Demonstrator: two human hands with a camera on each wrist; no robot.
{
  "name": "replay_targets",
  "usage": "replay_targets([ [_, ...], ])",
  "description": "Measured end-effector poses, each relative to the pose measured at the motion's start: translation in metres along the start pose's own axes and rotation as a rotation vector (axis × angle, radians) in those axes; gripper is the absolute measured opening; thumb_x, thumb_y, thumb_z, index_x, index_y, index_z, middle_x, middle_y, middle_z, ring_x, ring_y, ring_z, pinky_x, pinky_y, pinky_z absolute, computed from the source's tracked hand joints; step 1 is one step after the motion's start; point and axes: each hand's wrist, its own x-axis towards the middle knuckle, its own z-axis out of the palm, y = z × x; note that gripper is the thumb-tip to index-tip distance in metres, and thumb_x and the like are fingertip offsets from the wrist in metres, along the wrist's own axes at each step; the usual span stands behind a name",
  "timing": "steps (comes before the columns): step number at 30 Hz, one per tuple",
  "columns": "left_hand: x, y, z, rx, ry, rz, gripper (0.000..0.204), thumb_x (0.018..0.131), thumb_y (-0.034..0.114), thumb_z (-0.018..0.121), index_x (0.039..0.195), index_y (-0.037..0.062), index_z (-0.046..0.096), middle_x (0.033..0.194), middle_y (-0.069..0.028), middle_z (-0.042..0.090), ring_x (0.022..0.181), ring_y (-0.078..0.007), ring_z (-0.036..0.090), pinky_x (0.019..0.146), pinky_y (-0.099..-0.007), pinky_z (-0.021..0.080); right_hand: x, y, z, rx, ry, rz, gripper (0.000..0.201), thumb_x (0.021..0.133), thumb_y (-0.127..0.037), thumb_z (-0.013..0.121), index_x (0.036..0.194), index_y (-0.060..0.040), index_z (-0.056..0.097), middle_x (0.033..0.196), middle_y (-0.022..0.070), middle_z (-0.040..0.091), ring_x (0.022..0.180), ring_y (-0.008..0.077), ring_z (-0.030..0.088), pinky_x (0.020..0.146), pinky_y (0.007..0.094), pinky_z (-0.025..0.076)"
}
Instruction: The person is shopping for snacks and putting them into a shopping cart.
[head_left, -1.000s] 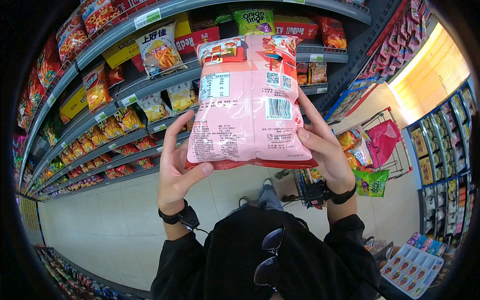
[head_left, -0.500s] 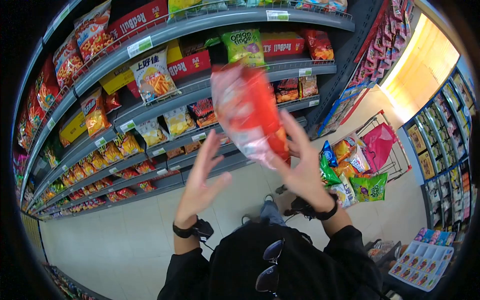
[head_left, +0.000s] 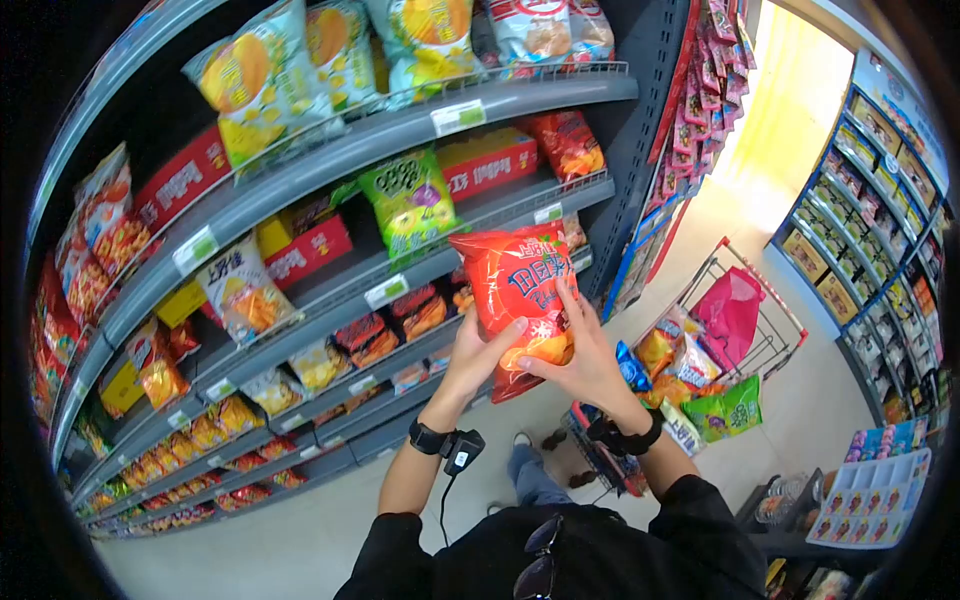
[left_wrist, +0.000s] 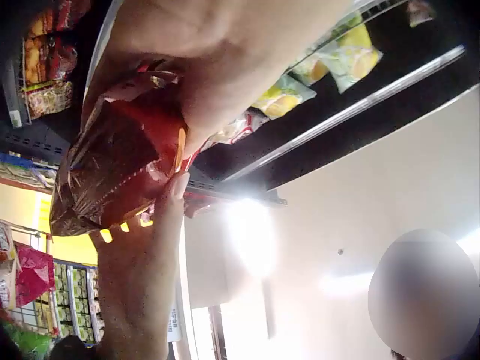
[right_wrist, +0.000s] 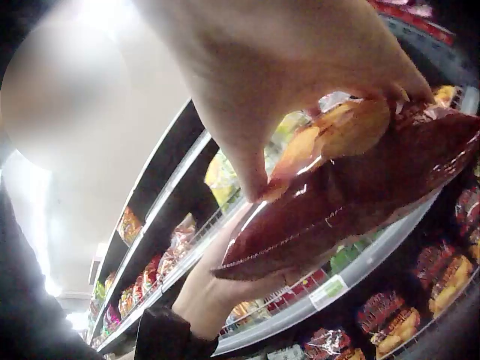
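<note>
A red bag of chips (head_left: 515, 275), its printed front turned up, is held before the shelves in the head view. My left hand (head_left: 468, 365) grips its lower left side, thumb across the front and the fingers hidden behind. On the lower right side, my right hand (head_left: 590, 368) holds the bag with its thumb near the bottom and fingers along the right edge. The bag's shiny dark red bottom (left_wrist: 124, 165) faces the left wrist camera. In the right wrist view, the right hand (right_wrist: 300, 67) spans the bag (right_wrist: 330, 202) from above.
Curved shelves (head_left: 340, 150) full of snack bags stand in front and to the left. A green onion rings bag (head_left: 408, 198) sits just behind the red one. At right is a shopping cart (head_left: 775, 330) with several snack bags and a pink bag (head_left: 728, 315). A display rack (head_left: 870, 230) stands beyond.
The bag was turned over from its pink back to its red front. Both hands loosened mid-turn and now grip it again, lower down. The view has swung, and more upper shelf shows.
</note>
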Motion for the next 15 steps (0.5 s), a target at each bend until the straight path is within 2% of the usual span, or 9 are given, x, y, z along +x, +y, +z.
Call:
replay_targets([
  [3,0.07,-0.027,0.003,0.057,-0.025,0.028,0.058,0.09,0.015,0.072,0.138,0.0009,0.043,0.132,-0.0118,0.057,0.12,-0.0181,0.055,0.102,-0.0354,0.046,0.043,0.05,0.005,0.091,0.037,0.088,0.116,0.066,-0.045,0.088,0.155,-0.0108,0.023,0.138,0.0256,0.045,0.118,0.0373,0.055,0.1,0.0429,0.047],
  [5,0.125,-0.039,0.005,0.059,-0.015,0.072,0.058,0.09,0.016,0.072,0.137,0.0002,0.043,0.129,-0.0119,0.058,0.117,-0.0179,0.056,0.1,-0.0347,0.047,0.085,0.078,0.007,0.125,0.155,0.051,0.108,0.068,-0.04,0.086,0.154,-0.0113,0.027,0.131,0.0237,0.05,0.115,0.0365,0.057,0.097,0.0435,0.048],
  [6,0.152,-0.039,0.007,0.054,0.008,0.063,0.056,0.091,0.019,0.072,0.136,-0.0007,0.044,0.125,-0.0131,0.061,0.11,-0.0175,0.06,0.094,-0.0332,0.05,0.108,0.094,0.006,0.113,0.197,0.035,0.106,0.069,-0.039,0.086,0.154,-0.0114,0.028,0.129,0.0234,0.051,0.115,0.0365,0.057,0.097,0.0436,0.048],
  [7,0.181,-0.042,0.006,0.14,0.062,0.044,0.064,0.089,0.022,0.074,0.138,-0.0024,0.038,0.125,-0.0171,0.06,0.111,-0.0206,0.061,0.094,-0.0344,0.051,0.131,0.109,0.007,0.101,0.24,0.014,0.103,0.07,-0.037,0.085,0.153,-0.0115,0.03,0.127,0.0231,0.052,0.114,0.0366,0.058,0.096,0.0437,0.048],
  [8,0.207,-0.047,0.006,0.157,0.105,0.04,0.064,0.09,0.022,0.073,0.137,-0.0024,0.039,0.123,-0.0169,0.061,0.109,-0.0203,0.061,0.093,-0.0342,0.051,0.154,0.124,0.01,0.048,0.28,0.002,0.096,0.073,-0.036,0.083,0.152,-0.012,0.033,0.123,0.0232,0.053,0.116,0.0381,0.056,0.096,0.0443,0.048],
  [11,0.269,-0.054,0.008,0.124,0.197,0.014,0.062,0.09,0.022,0.073,0.136,-0.0026,0.039,0.121,-0.0162,0.062,0.107,-0.0201,0.062,0.091,-0.0338,0.051,0.211,0.161,0.016,0.021,0.241,0.06,0.092,0.074,-0.038,0.082,0.15,-0.0116,0.036,0.126,0.0257,0.052,0.119,0.0406,0.053,0.098,0.0455,0.046],
  [12,0.287,-0.055,0.008,0.099,0.219,0.0,0.061,0.09,0.022,0.073,0.135,-0.0027,0.039,0.121,-0.0159,0.062,0.107,-0.0201,0.062,0.09,-0.0338,0.052,0.227,0.169,0.019,-0.034,0.273,0.03,0.084,0.078,-0.037,0.078,0.147,-0.011,0.04,0.132,0.029,0.049,0.123,0.0438,0.05,0.101,0.0473,0.043],
  [15,0.335,-0.06,0.005,0.067,0.275,0.209,0.061,0.09,0.021,0.073,0.135,-0.0024,0.04,0.122,-0.0154,0.061,0.108,-0.0184,0.061,0.09,-0.0328,0.051,0.267,0.191,0.026,-0.062,0.322,-0.117,0.077,0.082,-0.034,0.076,0.145,-0.0071,0.042,0.139,0.0312,0.045,0.127,0.045,0.046,0.107,0.0458,0.039],
])
